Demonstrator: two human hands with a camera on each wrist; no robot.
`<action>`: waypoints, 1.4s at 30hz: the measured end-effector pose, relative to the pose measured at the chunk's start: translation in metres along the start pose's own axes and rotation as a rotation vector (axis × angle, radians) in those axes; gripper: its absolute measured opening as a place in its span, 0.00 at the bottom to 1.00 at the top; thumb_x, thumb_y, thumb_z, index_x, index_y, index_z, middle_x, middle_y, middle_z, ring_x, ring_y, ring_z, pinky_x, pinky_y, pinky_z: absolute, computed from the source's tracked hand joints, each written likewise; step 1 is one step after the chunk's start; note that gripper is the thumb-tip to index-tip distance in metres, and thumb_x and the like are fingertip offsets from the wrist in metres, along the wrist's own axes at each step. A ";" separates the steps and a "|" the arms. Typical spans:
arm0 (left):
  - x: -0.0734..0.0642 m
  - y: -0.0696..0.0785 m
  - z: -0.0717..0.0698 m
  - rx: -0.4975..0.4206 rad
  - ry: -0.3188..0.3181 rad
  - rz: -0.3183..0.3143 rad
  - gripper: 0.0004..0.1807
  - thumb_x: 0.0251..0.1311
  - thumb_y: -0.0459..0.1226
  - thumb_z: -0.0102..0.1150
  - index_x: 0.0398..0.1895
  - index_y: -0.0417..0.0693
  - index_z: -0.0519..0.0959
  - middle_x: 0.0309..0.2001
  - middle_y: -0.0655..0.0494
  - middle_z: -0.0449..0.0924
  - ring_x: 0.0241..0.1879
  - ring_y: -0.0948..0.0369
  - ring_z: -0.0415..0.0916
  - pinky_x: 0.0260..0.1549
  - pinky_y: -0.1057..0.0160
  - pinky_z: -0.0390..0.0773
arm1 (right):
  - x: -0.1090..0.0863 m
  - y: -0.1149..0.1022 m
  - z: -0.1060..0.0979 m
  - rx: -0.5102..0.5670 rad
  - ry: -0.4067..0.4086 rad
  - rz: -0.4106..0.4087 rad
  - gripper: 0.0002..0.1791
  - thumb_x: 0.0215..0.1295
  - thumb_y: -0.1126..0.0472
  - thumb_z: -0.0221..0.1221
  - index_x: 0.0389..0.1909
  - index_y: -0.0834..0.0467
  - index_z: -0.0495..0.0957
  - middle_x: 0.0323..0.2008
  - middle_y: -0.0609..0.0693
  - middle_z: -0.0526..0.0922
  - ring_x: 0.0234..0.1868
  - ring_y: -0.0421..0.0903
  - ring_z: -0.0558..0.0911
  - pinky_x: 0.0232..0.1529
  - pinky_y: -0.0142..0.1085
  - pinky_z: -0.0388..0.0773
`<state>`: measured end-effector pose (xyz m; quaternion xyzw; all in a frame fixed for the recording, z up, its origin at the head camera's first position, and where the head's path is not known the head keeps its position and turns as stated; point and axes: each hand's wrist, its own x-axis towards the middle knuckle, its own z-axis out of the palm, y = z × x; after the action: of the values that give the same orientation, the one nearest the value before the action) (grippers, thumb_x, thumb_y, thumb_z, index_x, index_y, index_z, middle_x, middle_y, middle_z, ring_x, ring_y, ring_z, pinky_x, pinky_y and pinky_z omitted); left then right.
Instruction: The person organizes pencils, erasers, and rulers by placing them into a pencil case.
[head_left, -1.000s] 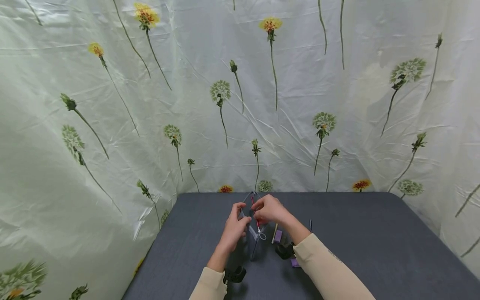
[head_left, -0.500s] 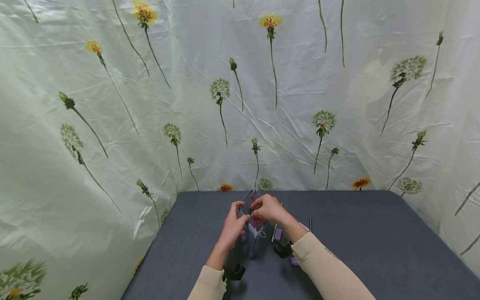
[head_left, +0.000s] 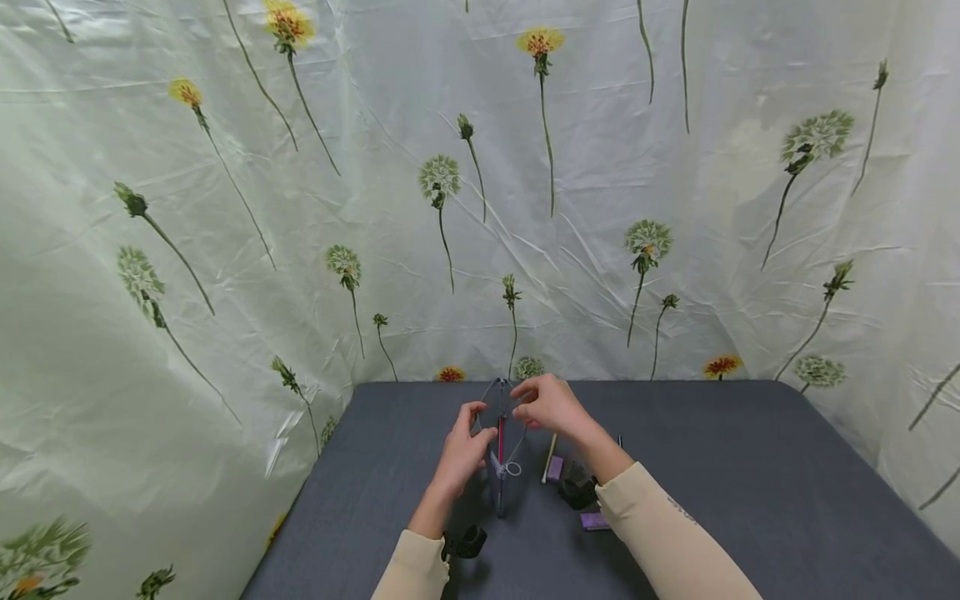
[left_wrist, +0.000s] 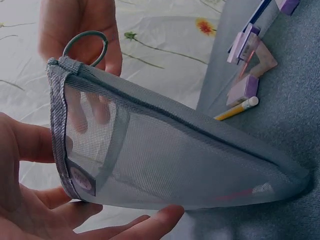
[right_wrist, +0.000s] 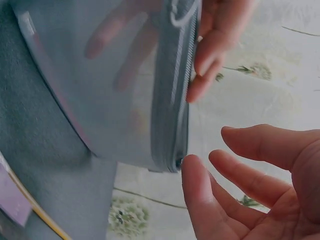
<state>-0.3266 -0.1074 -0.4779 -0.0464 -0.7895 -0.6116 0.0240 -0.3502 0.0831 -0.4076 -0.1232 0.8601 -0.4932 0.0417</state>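
Note:
A grey mesh zip pencil case (left_wrist: 150,155) stands on edge above the table, its zip side gaping. My left hand (head_left: 459,450) holds it, thumb on one side and fingers along the other. Inside the case a red pencil (head_left: 501,437) leans; through the mesh it looks like a faint reddish line in both wrist views. My right hand (head_left: 555,408) hovers just right of the opening, its fingers loosely spread and nothing between them. A ring-shaped pull loop (left_wrist: 86,45) hangs at the case's corner.
To the right on the table lie a yellow pencil (head_left: 551,458), a purple-and-white eraser (left_wrist: 243,91), a pinkish clear piece (left_wrist: 262,59) and a blue pen (left_wrist: 257,17). Another purple block (head_left: 594,522) sits nearer. A flowered curtain (head_left: 480,208) hangs behind the table.
My right hand has let go of the red pencil, which has dropped down into the case. That hand has drawn back to the right and its fingers have loosened. My left hand stays put.

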 end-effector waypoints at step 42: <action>-0.005 0.010 -0.014 -0.018 -0.022 0.050 0.25 0.70 0.33 0.54 0.70 0.47 0.72 0.74 0.42 0.61 0.48 0.47 0.78 0.32 0.50 0.85 | -0.062 0.088 -0.065 -0.165 0.130 0.092 0.20 0.59 0.67 0.67 0.54 0.61 0.83 0.31 0.49 0.83 0.28 0.53 0.81 0.27 0.41 0.77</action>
<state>-0.3212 -0.1185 -0.4656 -0.0731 -0.7828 -0.6173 0.0305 -0.3180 0.1955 -0.4529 -0.0543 0.9035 -0.4251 -0.0018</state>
